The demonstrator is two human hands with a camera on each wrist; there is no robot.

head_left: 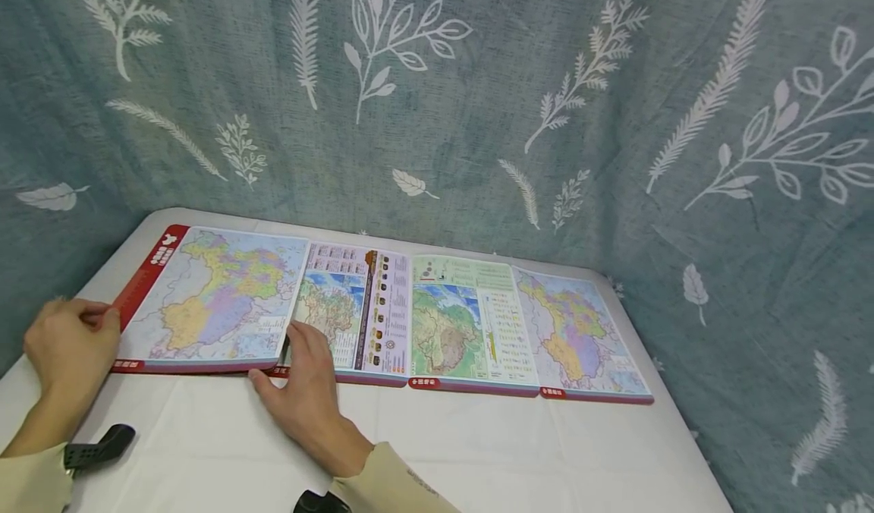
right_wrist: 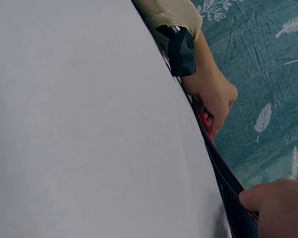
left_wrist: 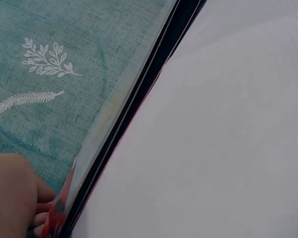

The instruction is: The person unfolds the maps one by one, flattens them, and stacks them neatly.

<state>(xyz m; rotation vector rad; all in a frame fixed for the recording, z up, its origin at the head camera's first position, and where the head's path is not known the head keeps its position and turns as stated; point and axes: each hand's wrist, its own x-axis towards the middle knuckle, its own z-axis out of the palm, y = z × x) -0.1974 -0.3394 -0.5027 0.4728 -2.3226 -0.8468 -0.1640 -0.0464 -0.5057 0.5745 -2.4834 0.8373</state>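
A map with a red title strip lies at the left of the table, overlapping other map panels beneath its right side. My left hand pinches its left edge at the red strip; the left wrist view shows those fingers curled at the red corner. At the lower right corner my right hand holds the map, thumb at the front edge and fingers along the right edge. That corner is slightly raised, with a dark gap under it. In the right wrist view the right thumb lies against the map's dark edge.
Rightward in a row lie a purple-bordered panel, a green relief map and another coloured map. All rest on a white tablecloth. A teal leaf-patterned curtain hangs behind the table and at its sides.
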